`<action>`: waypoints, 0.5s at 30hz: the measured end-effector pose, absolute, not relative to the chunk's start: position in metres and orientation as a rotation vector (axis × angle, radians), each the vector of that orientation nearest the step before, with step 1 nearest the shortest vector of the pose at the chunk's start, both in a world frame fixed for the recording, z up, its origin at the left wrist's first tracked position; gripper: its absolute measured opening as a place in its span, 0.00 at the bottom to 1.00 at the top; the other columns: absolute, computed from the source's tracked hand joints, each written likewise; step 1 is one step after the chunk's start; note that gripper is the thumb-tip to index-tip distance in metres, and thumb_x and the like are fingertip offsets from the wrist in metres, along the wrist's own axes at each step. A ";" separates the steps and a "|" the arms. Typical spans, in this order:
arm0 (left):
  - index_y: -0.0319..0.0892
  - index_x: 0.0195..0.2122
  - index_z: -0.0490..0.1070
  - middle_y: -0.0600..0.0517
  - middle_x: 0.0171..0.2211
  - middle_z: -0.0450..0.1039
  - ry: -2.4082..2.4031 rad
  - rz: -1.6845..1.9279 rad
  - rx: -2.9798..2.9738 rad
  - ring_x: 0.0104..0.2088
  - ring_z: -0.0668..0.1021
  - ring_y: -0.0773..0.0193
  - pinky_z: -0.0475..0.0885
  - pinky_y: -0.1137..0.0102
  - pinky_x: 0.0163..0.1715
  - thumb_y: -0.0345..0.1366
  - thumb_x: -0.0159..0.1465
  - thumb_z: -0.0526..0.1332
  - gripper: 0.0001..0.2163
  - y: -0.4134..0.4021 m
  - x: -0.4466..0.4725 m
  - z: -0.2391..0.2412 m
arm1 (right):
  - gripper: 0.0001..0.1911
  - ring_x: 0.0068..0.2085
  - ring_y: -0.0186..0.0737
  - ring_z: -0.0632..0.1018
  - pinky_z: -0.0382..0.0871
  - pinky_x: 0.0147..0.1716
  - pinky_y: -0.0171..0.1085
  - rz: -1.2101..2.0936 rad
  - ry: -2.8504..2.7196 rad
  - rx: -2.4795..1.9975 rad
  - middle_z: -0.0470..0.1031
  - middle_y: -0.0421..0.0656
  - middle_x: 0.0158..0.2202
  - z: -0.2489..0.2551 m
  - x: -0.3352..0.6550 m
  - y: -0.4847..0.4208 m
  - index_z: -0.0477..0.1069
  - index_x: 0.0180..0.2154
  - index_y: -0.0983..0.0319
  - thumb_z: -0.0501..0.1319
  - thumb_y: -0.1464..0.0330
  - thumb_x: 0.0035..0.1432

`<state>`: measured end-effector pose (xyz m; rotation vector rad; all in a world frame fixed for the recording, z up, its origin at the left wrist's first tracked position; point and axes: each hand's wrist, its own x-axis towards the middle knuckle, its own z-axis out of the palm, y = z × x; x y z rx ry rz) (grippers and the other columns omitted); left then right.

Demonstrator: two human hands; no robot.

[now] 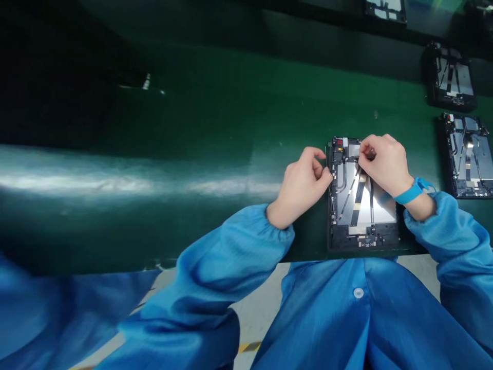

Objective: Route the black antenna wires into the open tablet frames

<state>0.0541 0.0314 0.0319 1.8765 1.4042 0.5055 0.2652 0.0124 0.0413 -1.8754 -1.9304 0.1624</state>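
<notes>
An opened tablet (362, 226) lies on the green belt (215, 128) near its front edge, showing a silver inner plate, black frame and flat cables. My left hand (302, 185) rests curled against the tablet's left edge, fingers closed on the frame. My right hand (385, 162) is over the tablet's upper part, fingers pinched together on a small part near the top that I cannot make out. A blue strap (410, 192) circles my right wrist. Both arms wear blue sleeves.
Two more opened tablets (468, 154) (450, 77) lie on the belt at the far right, and another (385, 9) at the top edge. The belt's left side is dark with a bright glare band. Grey floor with a yellow stripe shows below the belt edge.
</notes>
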 end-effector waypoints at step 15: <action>0.43 0.38 0.69 0.62 0.18 0.66 0.928 0.345 1.421 0.16 0.66 0.72 0.61 0.74 0.21 0.29 0.59 0.66 0.08 0.076 0.052 0.041 | 0.07 0.34 0.40 0.77 0.73 0.39 0.42 0.529 -1.699 -1.579 0.82 0.37 0.31 0.026 0.265 -0.029 0.76 0.31 0.55 0.67 0.73 0.59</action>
